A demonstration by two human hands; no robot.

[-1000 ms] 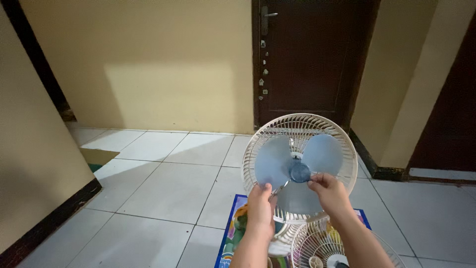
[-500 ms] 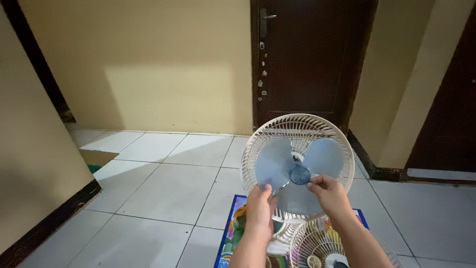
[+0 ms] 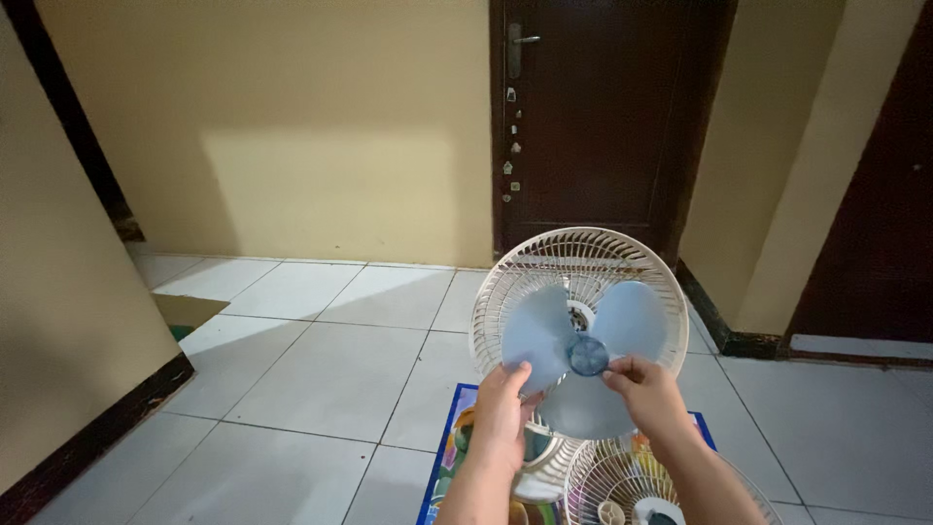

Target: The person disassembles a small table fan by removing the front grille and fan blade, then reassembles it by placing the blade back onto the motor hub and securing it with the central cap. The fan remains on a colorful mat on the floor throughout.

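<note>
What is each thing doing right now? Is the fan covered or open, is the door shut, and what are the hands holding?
Round white plastic fan with rear grille: upright, front uncovered.
Pale blue three-blade propeller: mounted on hub, exposed.
Loose white wire front grille: off, lying on the mat.
Colourful blue-edged floor mat: flat on tiles.
Dark brown wooden door: shut.
Left hand: gripping a blade.
Right hand: fingers at the blue hub cap.

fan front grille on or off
Off. The blue blades are bare before the rear guard; a separate grille lies on the mat below.
</note>
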